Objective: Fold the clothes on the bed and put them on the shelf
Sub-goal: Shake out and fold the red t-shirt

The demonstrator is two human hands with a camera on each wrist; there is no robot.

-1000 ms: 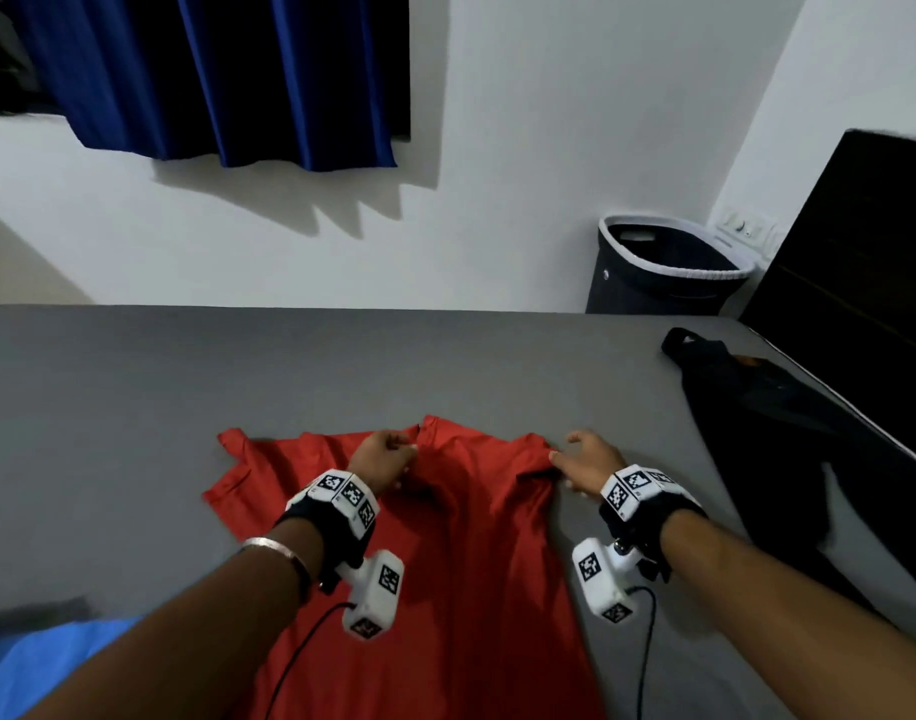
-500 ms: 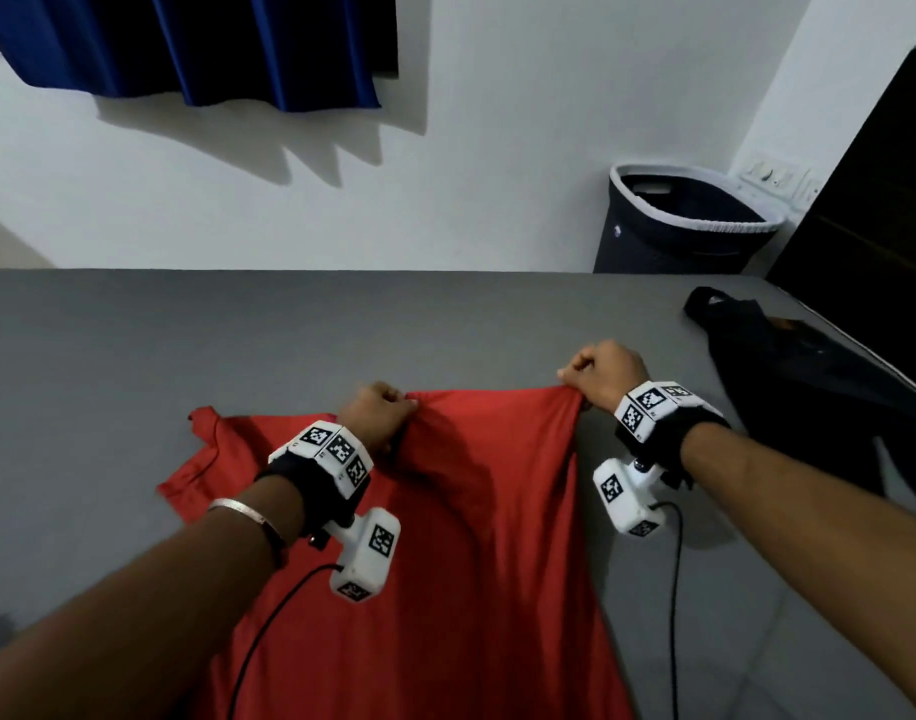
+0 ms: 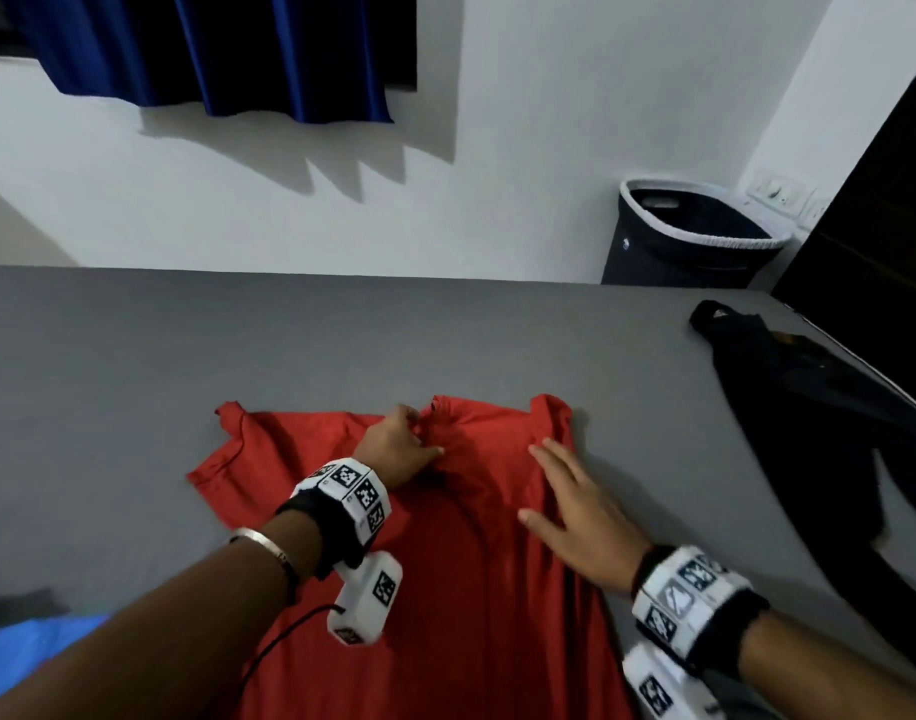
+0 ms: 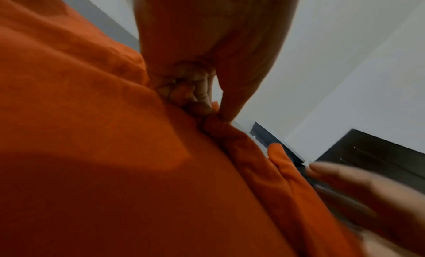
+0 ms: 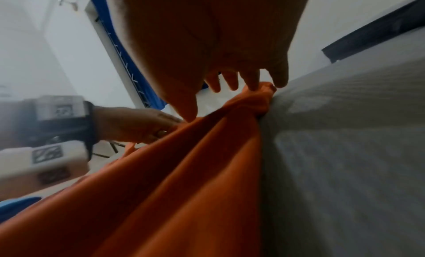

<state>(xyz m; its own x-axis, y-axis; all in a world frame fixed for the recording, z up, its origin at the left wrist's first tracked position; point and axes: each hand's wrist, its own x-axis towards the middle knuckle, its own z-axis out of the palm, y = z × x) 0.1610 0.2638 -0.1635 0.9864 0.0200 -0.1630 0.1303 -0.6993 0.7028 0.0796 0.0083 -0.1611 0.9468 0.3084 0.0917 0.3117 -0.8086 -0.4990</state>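
A red T-shirt (image 3: 461, 563) lies spread on the grey bed (image 3: 186, 356), collar end away from me. My left hand (image 3: 401, 449) grips the fabric near the collar, fingers curled into a bunch of cloth (image 4: 207, 119). My right hand (image 3: 575, 506) lies flat with straight fingers on the shirt's right shoulder area, near the right sleeve (image 3: 552, 413). In the right wrist view the spread fingers (image 5: 232, 80) hover at the red fabric (image 5: 184, 179) beside the grey sheet (image 5: 345, 151).
A black garment (image 3: 819, 433) lies along the bed's right side. A dark laundry basket (image 3: 689, 236) stands past the far right corner, by a dark headboard (image 3: 876, 252). Blue cloth (image 3: 30, 652) shows at the near left edge. A blue curtain (image 3: 227, 49) hangs above.
Both hands had lifted and pulled the shirt's top edge taut; now it lies on the bed. The right hand has let go and flattened on the cloth; the left still grips.
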